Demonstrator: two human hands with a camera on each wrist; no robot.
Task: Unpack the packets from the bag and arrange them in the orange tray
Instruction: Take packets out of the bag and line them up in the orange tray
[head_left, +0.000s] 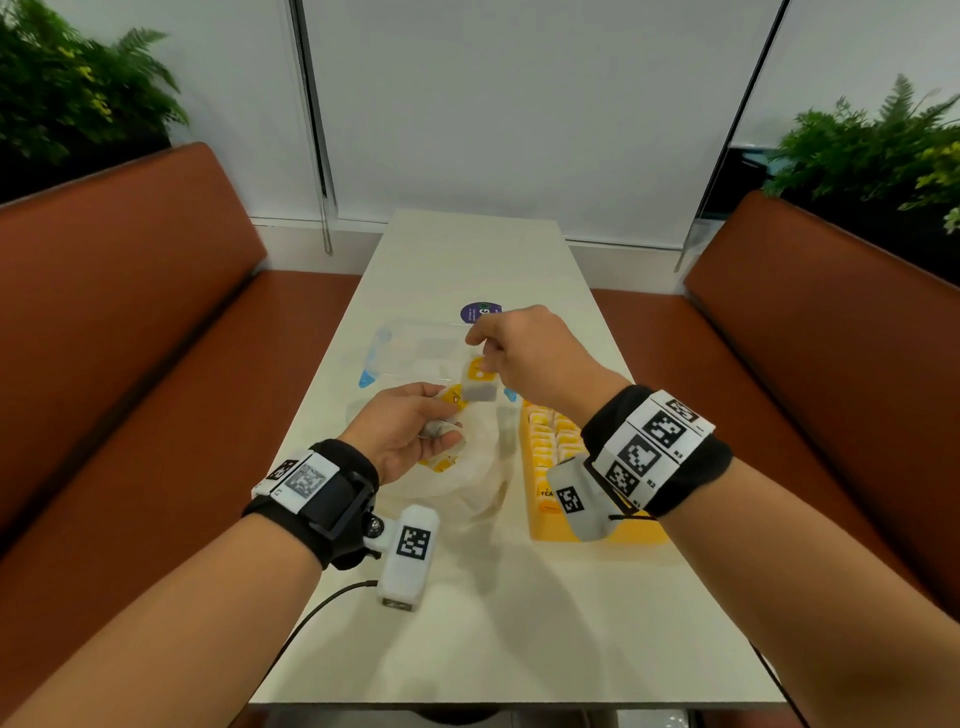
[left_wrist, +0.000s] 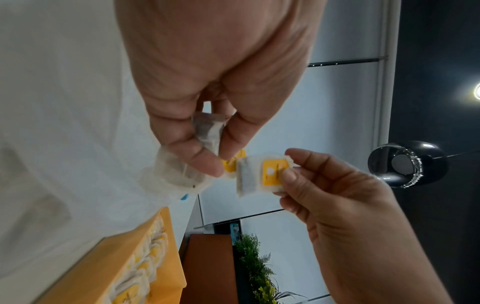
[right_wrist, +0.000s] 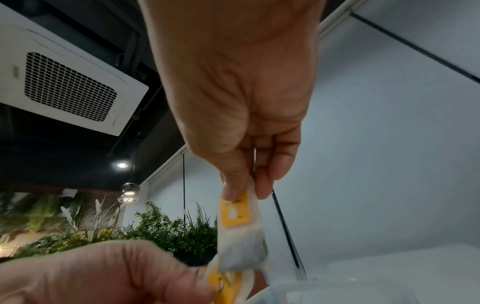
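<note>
My right hand (head_left: 485, 351) pinches a tea packet (head_left: 479, 383) by its yellow-tagged end and holds it in the air above the table; the right wrist view shows this packet (right_wrist: 237, 218) hanging from the fingertips (right_wrist: 270, 181). Just below and to the left, my left hand (head_left: 434, 423) grips two or three more packets (left_wrist: 207, 131), one with a yellow tag (left_wrist: 230, 165). The orange tray (head_left: 540, 512) stands on the right, under my right wrist, with rows of packets (head_left: 550, 431) in it. A crumpled white bag (head_left: 480, 486) lies beneath my left hand.
A clear plastic pouch (head_left: 410, 353) with blue corners lies flat behind the hands, next to a round purple sticker (head_left: 480, 312). Brown bench seats (head_left: 130, 312) flank the narrow white table (head_left: 493, 623). Plants stand behind both benches.
</note>
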